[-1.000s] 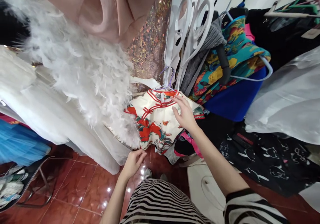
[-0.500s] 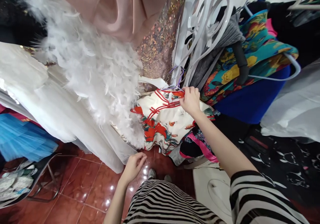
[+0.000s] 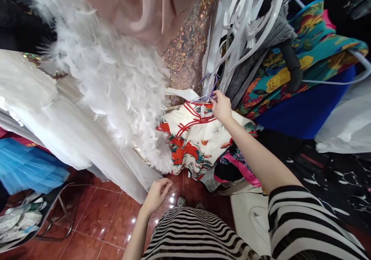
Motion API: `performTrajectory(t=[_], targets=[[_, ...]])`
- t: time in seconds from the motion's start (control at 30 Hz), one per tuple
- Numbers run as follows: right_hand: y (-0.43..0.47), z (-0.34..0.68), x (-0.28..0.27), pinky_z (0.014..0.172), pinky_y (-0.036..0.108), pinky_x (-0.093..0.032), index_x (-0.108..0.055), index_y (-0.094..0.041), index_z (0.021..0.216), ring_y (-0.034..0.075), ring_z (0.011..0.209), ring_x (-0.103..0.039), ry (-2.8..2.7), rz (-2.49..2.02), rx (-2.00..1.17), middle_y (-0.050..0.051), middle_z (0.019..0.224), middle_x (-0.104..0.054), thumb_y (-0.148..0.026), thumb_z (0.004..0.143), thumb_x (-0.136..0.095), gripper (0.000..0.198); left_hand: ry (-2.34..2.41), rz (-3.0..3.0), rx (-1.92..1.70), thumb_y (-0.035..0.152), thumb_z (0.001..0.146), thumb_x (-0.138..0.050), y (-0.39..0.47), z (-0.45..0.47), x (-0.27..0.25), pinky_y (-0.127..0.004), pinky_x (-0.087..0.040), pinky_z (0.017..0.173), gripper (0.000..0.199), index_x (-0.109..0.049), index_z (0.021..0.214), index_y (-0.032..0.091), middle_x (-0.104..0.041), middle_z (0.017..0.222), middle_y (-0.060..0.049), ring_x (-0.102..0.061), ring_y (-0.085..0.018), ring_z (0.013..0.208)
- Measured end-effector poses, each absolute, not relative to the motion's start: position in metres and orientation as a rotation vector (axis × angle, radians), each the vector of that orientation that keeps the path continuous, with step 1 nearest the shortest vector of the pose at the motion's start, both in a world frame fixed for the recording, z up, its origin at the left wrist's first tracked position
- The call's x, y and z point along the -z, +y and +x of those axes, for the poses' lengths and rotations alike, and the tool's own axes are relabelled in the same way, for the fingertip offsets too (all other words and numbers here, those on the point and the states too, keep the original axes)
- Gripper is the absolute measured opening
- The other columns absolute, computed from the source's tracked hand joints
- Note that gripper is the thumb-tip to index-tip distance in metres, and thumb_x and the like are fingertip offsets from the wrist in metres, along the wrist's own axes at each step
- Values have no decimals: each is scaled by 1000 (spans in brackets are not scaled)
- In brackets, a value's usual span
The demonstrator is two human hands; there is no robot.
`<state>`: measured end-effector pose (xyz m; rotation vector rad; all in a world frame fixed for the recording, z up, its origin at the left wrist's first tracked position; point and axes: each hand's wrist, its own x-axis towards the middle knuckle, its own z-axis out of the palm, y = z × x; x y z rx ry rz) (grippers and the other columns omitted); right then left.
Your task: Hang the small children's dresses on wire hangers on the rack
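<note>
A white dress with red piping, red knotted fastenings and red and green prints [image 3: 203,136] hangs from a purple hanger [image 3: 215,83]. My right hand [image 3: 222,107] is closed at the dress's collar, fingers around the lower part of the hanger; the fingertips are partly hidden. Low in front of the striped clothing I wear, my left hand [image 3: 158,193] hangs loosely with fingers slightly bent and nothing visible in it. Just beyond it is the hem of a long white gown [image 3: 116,167].
A white feathered garment [image 3: 124,74] and a pink satin one [image 3: 139,9] hang on the left. White scrollwork metal [image 3: 246,28] stands beside a floral garment [image 3: 307,55] on the right. Below are red floor tiles [image 3: 107,209], a chair [image 3: 62,209] and a white box-like object [image 3: 249,213].
My right hand has moved up slightly from the collar's edge to the hanger. The view has shifted a little, and the left hand stays low and loose.
</note>
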<state>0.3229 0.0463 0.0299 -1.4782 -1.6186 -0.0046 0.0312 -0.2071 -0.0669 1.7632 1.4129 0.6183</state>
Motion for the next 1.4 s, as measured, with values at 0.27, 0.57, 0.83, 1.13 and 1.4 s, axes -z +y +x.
performTrajectory(t=[0.27, 0.57, 0.83, 1.13, 1.4], targets=[[31, 329, -50, 85, 38, -56, -74, -15, 114, 28, 97, -73, -1741, -1626, 19, 10, 104, -78, -6, 81, -48, 43, 1380, 1800, -547, 45, 96, -41, -194, 21, 71, -26, -45, 70, 41, -61, 73, 20, -65, 70, -2, -58, -16, 67], [28, 334, -63, 84, 34, -56, -70, -21, 127, 27, 99, -74, -1916, -1770, 57, 10, 108, -78, -5, 87, -51, 47, 1316, 1871, -471, 43, 96, -42, -171, 46, 79, -25, -46, 71, 36, -64, 78, 20, -68, 73, -2, -60, -16, 70], [20, 336, -69, 85, 32, -56, -55, -21, 143, 25, 101, -72, -2077, -1841, 113, 14, 117, -75, 0, 86, -46, 62, 1264, 1872, -544, 33, 95, -45, -159, 66, 74, -28, -49, 79, 27, -68, 89, 20, -73, 86, -4, -66, -18, 80], [25, 341, -58, 77, 33, -57, -47, -21, 148, 26, 88, -73, -2100, -1758, 132, 17, 107, -75, 1, 83, -43, 69, 1198, 1898, -580, 28, 94, -47, -144, 93, 70, -32, -52, 84, 23, -68, 90, 21, -73, 91, -5, -66, -19, 85], [26, 352, -28, 104, 42, -51, -45, -19, 148, 25, 121, -62, -2045, -1431, 68, 15, 133, -65, 3, 77, -37, 74, 1135, 2014, -674, 27, 96, -46, -122, 106, 55, -34, -54, 91, 25, -65, 112, 23, -68, 118, -8, -67, -18, 99]])
